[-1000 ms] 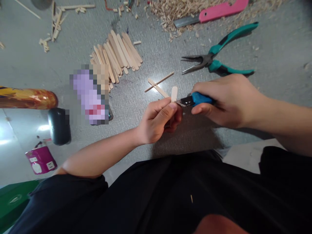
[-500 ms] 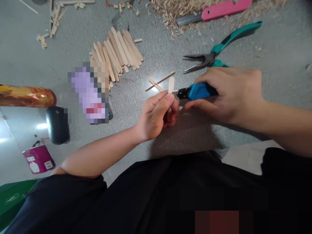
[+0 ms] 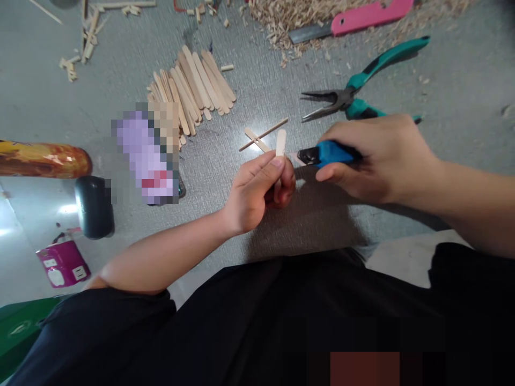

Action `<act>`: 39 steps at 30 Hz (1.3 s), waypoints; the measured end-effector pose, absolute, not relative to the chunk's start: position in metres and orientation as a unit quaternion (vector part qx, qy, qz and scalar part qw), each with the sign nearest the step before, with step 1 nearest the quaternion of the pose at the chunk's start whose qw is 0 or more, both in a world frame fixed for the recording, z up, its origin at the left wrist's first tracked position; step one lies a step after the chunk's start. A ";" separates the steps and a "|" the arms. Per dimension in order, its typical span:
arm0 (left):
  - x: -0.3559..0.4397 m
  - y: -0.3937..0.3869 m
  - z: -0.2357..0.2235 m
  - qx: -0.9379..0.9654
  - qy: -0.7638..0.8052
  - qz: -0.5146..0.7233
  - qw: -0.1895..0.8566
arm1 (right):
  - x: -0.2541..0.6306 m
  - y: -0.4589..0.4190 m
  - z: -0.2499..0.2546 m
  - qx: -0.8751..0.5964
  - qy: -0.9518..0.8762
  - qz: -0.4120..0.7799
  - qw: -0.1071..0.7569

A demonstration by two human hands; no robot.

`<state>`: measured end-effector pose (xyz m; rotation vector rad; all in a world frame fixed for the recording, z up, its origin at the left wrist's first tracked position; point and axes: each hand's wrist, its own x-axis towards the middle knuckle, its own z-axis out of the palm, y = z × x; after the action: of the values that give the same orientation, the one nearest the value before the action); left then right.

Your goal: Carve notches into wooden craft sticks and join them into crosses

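Between its thumb and fingers, my left hand [image 3: 259, 185] pinches a pale wooden craft stick [image 3: 280, 142], whose rounded end stands up past the thumb. My right hand [image 3: 376, 158] is wrapped round a blue and black utility knife [image 3: 332, 154]. The knife's blade tip points left, a short gap from the stick. Just beyond the left fingers, a thin wooden piece [image 3: 273, 127] lies across another craft stick [image 3: 252, 134] on the table. Long-nose pliers [image 3: 344, 99] with teal handles lie beyond my right hand, jaws apart.
A pile of craft sticks [image 3: 193, 91] lies at the back left, beside a blurred-out purple object [image 3: 142, 145]. Wood shavings [image 3: 277, 21] and a pink-handled blade [image 3: 370, 19] are at the far edge. Further left are a dark rounded case [image 3: 94, 206] and a magenta socket block [image 3: 64, 262].
My right hand has drawn the knife slightly to the right, so its blade has come away from the craft stick. My left hand keeps its pinch almost in place.
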<state>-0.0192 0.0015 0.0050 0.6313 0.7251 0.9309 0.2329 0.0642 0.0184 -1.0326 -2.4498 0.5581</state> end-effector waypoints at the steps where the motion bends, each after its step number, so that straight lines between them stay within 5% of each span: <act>1: -0.020 0.001 0.005 0.295 0.338 0.431 0.783 | 0.232 0.064 0.018 -0.358 -0.886 0.207 0.208; 39: -0.016 -0.006 -0.003 0.373 0.273 0.451 0.764 | 0.226 0.049 0.016 -0.412 -0.855 0.245 0.195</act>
<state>-0.0165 -0.0065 -0.0034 0.8118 0.5933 0.9799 0.2263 0.0488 0.0158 -1.1561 -2.3981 0.6877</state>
